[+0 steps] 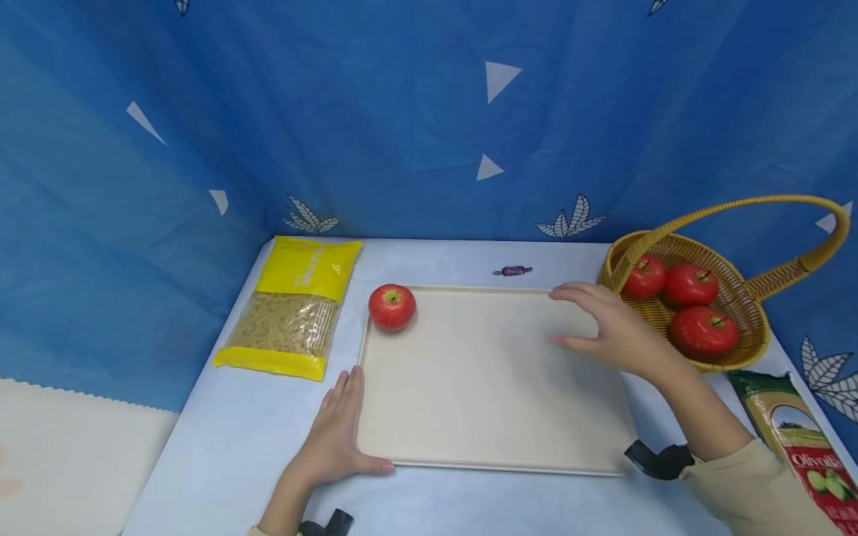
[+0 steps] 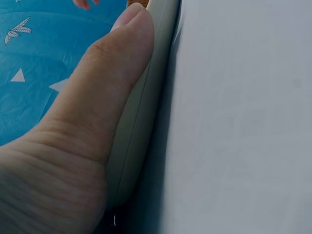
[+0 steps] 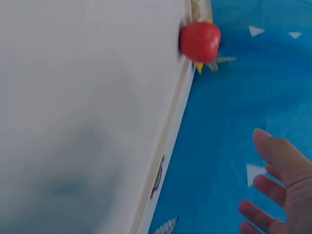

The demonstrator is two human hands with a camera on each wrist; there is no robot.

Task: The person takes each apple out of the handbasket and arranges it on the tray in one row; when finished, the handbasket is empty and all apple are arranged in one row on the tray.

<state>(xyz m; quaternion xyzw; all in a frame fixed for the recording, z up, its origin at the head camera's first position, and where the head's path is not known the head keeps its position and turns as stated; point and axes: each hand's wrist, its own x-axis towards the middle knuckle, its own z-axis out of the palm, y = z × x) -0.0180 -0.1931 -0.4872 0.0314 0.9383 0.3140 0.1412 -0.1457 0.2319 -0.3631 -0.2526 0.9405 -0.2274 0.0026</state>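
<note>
A cream rectangular tray (image 1: 496,387) lies on the white-covered table, with one red apple (image 1: 392,307) at its far left corner. My left hand (image 1: 331,439) rests at the tray's near left corner, fingers straight along the left side and thumb along the front edge. In the left wrist view the thumb (image 2: 105,87) lies against the tray's rim (image 2: 141,112). Over the tray's right part hovers my right hand (image 1: 617,327), fingers spread and thumb apart, holding nothing. The right wrist view also shows this hand (image 3: 287,185) with nothing between thumb and fingers.
A wicker basket (image 1: 751,309) with a tall handle stands at the right, holding red apples (image 1: 704,331). Left of the tray lies a yellow bag of pasta (image 1: 291,309). A small purple wrapped candy (image 1: 513,271) sits behind the tray. An Olivoilà packet (image 1: 798,447) lies front right.
</note>
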